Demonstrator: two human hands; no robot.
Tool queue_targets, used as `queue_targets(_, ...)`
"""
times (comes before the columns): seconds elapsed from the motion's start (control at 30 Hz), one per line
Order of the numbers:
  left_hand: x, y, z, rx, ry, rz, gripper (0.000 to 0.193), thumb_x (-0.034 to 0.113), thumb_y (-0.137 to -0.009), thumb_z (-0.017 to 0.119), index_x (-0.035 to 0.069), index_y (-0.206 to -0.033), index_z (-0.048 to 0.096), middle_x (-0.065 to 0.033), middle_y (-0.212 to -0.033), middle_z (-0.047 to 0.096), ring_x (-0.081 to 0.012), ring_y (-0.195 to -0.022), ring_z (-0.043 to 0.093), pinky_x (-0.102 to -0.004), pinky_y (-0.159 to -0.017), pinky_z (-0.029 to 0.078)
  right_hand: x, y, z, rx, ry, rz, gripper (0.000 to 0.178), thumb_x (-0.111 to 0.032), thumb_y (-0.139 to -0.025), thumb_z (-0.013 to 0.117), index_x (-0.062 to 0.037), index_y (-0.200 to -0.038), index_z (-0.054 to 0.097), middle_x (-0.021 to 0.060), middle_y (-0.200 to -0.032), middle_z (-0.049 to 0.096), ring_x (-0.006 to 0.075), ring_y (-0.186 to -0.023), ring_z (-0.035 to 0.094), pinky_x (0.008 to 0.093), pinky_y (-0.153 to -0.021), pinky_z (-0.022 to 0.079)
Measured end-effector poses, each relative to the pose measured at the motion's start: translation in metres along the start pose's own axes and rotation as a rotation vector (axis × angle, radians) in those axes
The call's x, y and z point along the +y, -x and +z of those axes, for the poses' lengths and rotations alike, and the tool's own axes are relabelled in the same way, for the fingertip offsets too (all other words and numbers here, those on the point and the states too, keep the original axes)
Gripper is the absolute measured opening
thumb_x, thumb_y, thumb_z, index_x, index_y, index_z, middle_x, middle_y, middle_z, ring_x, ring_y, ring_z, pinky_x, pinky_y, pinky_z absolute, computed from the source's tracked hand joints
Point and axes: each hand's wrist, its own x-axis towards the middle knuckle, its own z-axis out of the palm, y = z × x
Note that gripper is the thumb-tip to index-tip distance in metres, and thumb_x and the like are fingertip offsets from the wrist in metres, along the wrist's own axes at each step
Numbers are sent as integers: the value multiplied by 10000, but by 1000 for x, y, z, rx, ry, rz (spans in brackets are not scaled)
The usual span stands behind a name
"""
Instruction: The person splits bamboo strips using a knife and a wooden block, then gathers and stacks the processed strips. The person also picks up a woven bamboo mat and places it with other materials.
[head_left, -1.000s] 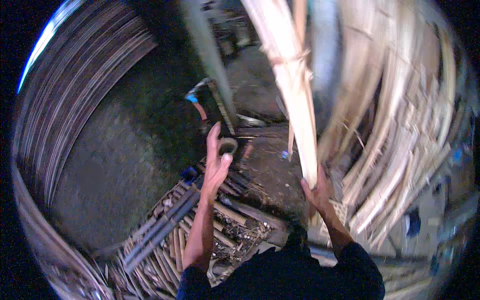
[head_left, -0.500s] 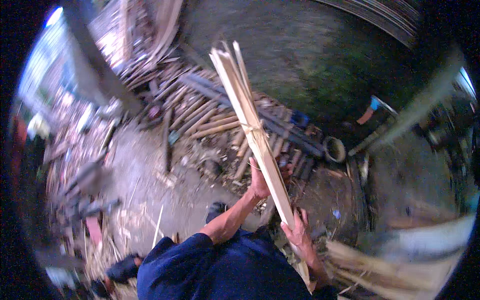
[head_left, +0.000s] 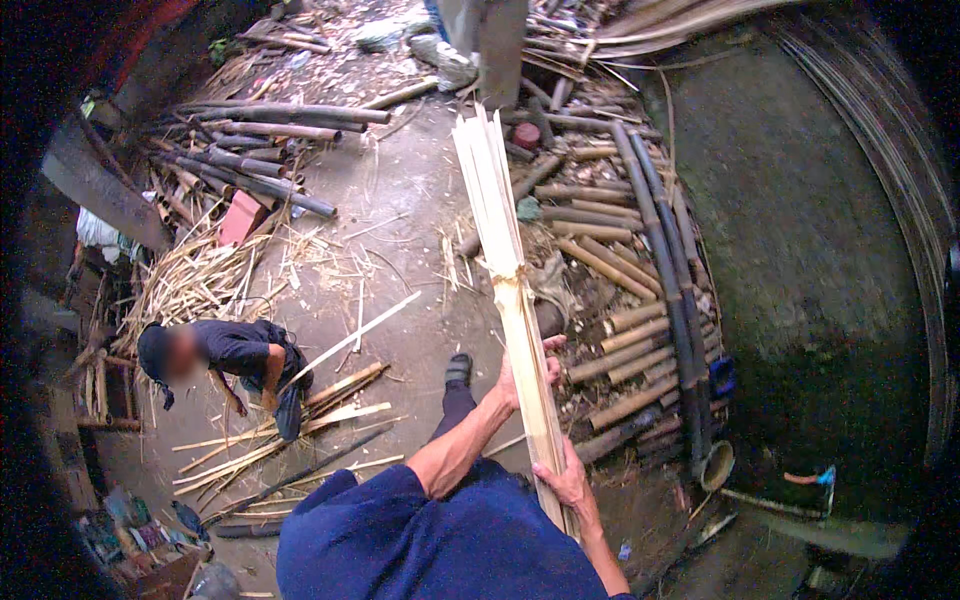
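A worker in a dark blue top carries a bundle of split bamboo strips [head_left: 510, 290] across a littered yard, both hands wrapped shut around its lower part. The left hand [head_left: 522, 372] grips higher up the bundle, fingers curled over its left edge; the right hand [head_left: 567, 484] clasps it lower down, close to the body, with the butt end passing just beyond the palm. From that double grip the bundle's long axis runs up and away from the worker, leaning slightly left, and its pale strips fan apart at the far tip, above the bare concrete floor [head_left: 400, 220]. Most of the length lies ahead of the left hand, the nearer of the two to the free end. To the right, short bamboo poles [head_left: 620, 290] lie stacked against a dark, mossy wall [head_left: 810, 250]. At left, a second person [head_left: 235, 352] crouches over more pale strips [head_left: 300, 420] spread on the ground, well apart from the carried bundle.
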Motion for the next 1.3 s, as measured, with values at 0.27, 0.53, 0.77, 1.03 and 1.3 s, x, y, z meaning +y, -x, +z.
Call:
queue_targets(0.27,167,20,-51,429,-295,244,863,758,-815,338,118,-1394,319,-119,-1246,507,-231,-1070,513,-431,-909,405,-111,-136,25,-67,77,-62,653,-293,-739,742,-52,-1283,472,133,-1125,620,235,-1009,601,357,-873,473)
queue_targets(0.53,262,-1,-121,634,-874,286,485,455,-898,538,53,-1169,546,-32,-971,626,-158,-826,597,-310,-698,485,-151,-255,5,64,712,-217,777,-391,-716,722,-136,-1366,382,208,-1093,603,391,-989,585,477,-795,482)
queue_targets(0.77,296,99,-286,1320,-1502,-63,395,374,-794,538,27,-946,650,-223,-1011,624,-392,-957,589,-458,-812,469,-202,-378,-19,42,849,-258,798,-354,-700,739,-120,-1373,380,191,-992,603,379,-919,597,471,-733,482)
queue_targets(1.03,318,87,-262,1483,-1259,-185,343,305,-816,492,20,-897,665,-220,-916,645,-404,-889,616,-474,-759,497,-278,-579,-33,-113,683,-227,721,-346,-715,728,-143,-1343,436,177,-1116,606,305,-999,605,404,-840,473)
queue_targets(1.3,349,-22,-269,1419,-947,-85,333,319,-851,492,38,-907,661,-200,-804,644,-287,-782,643,-407,-736,495,-432,-803,48,-594,135,-74,586,-219,-787,655,-4,-1298,463,81,-1196,568,160,-1100,512,294,-962,375)
